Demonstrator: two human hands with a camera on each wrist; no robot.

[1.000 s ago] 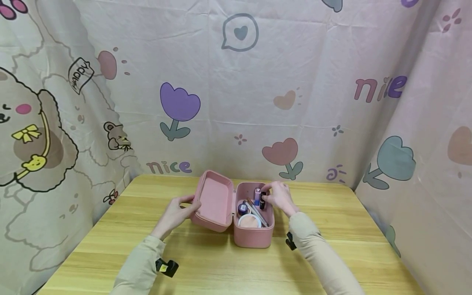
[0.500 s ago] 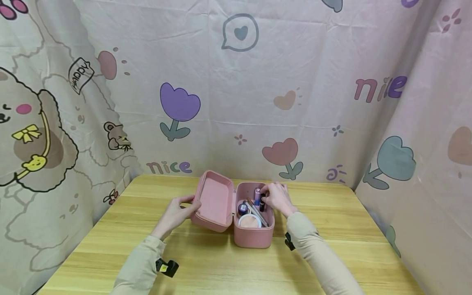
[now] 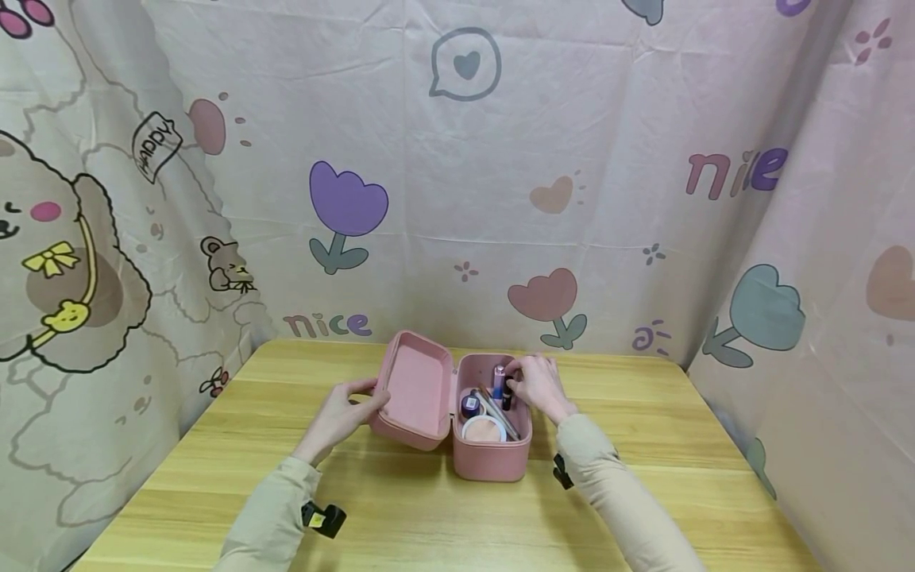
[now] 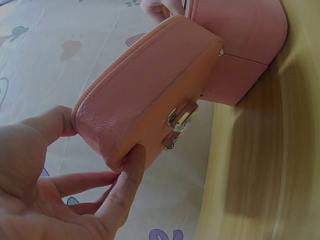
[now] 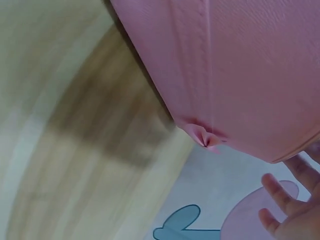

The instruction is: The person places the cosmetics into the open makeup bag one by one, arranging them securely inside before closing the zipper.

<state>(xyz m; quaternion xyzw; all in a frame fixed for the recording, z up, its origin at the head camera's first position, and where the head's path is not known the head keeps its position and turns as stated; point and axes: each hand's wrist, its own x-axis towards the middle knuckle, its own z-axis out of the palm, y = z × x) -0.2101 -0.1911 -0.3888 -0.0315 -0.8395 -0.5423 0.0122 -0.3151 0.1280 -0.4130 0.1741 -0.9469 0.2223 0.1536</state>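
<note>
The black tube [image 3: 507,400] was in the far right part of the pink case [image 3: 490,463], just inside the wall nearest the right hand [image 3: 538,385]. It lay at that hand's fingertips, to the left of the palm and a little below it in the head view. Its long axis ran almost straight up and down in that view; whether it stood upright or leaned on the wall could not be told. The right hand was much the nearer of the two, reaching in over the right rim, while the left hand [image 3: 339,417] was well apart, on the far side of the raised lid [image 3: 417,389].

The right hand's thumb and finger were bent close together and appeared to pinch the tube's upper end. The right wrist view caught only part of the hand, with some fingers spread beyond the rim, and did not show the pinch itself.

The left hand gripped the lid at its outer corner, the gap between thumb and finger no wider than the lid's edge, the thumb by the zip and a finger pressed on the outer face.

Just left of the black tube was a lilac-and-blue tube [image 3: 498,384]. Nearer the front were slim sticks [image 3: 503,415], perhaps brushes, a dark jar [image 3: 470,406] and a round compact [image 3: 483,429]. The case rested on the worktop [image 3: 608,477].
</note>
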